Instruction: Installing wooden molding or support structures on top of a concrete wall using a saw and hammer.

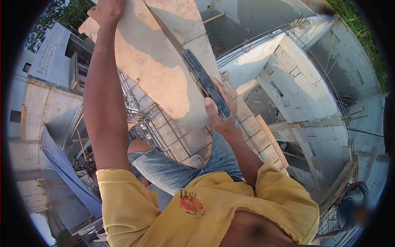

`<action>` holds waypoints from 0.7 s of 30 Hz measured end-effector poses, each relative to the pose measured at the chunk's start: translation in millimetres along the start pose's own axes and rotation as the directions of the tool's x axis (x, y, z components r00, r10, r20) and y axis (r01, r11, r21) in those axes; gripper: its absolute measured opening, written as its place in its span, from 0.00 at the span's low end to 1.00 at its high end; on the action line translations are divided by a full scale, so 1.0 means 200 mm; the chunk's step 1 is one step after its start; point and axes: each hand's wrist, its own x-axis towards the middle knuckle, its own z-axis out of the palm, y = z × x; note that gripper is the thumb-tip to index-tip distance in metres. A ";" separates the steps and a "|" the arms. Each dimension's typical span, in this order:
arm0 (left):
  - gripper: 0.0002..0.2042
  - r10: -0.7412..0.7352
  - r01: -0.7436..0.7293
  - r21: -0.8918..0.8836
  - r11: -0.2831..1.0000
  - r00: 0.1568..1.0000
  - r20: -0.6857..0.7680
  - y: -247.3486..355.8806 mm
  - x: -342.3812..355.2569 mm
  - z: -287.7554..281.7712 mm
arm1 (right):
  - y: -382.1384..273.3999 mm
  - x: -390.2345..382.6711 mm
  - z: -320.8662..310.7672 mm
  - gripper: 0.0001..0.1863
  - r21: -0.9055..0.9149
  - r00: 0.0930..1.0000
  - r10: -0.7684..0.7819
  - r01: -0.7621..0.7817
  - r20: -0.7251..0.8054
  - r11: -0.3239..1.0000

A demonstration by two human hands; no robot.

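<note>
Flanking the board (144, 68) and saw (197, 68) — rebar (145, 117) and block walls (292, 78).

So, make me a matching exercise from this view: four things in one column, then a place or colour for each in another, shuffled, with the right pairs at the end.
Things:
1. Saw
2. Left hand
3. Hanging sheet
4. Shirt

Places or colours:
A. Yellow
B. Gripped in the right hand
C. Blue, toward the far left
D. At the left edge of the board

Pairs: 1-B, 2-D, 3-C, 4-A
</note>
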 end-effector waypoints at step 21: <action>0.19 -0.127 0.160 -0.453 0.877 0.987 0.102 -0.45 0.42 0.41 | -0.15 -0.66 -0.46 0.31 -0.190 0.984 0.136 -0.112 0.116 0.975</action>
